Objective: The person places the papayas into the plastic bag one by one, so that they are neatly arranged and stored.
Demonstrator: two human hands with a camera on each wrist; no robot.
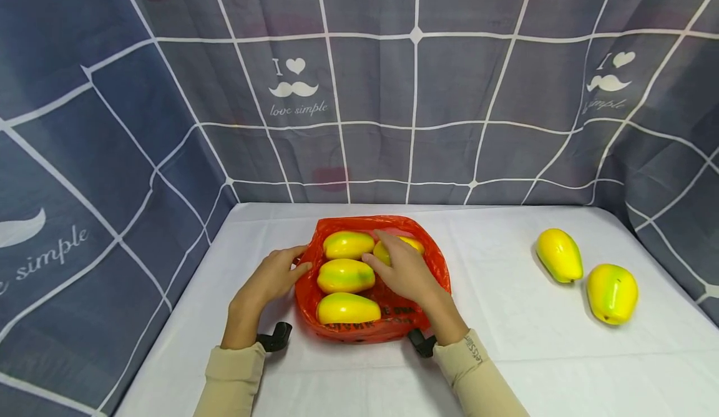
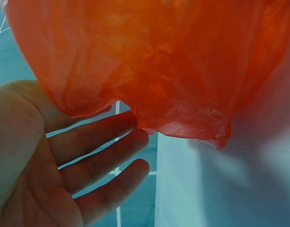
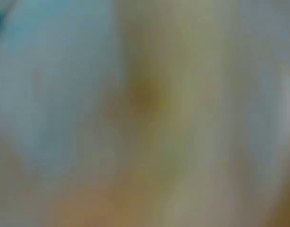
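Observation:
A red plastic bag (image 1: pixel 359 333) lies open on the white table (image 1: pixel 505 354) with three yellow-green fruits (image 1: pixel 344 275) in a row inside it. My left hand (image 1: pixel 299 261) pinches the bag's left rim. In the left wrist view the bag's film (image 2: pixel 159 61) drapes over that hand while its lower fingers (image 2: pixel 102 156) stay straight beneath. My right hand (image 1: pixel 387 260) reaches into the bag. Its fingers curl over a fourth yellow fruit (image 1: pixel 412 243), which it mostly hides. The right wrist view is only a yellow blur.
Two more yellow-green fruits (image 1: pixel 558 255) (image 1: pixel 611 292) lie on the table at the right. A grey checked curtain (image 1: pixel 415 92) closes in the back and both sides. Black wrist mounts (image 1: pixel 275 336) show at both cuffs.

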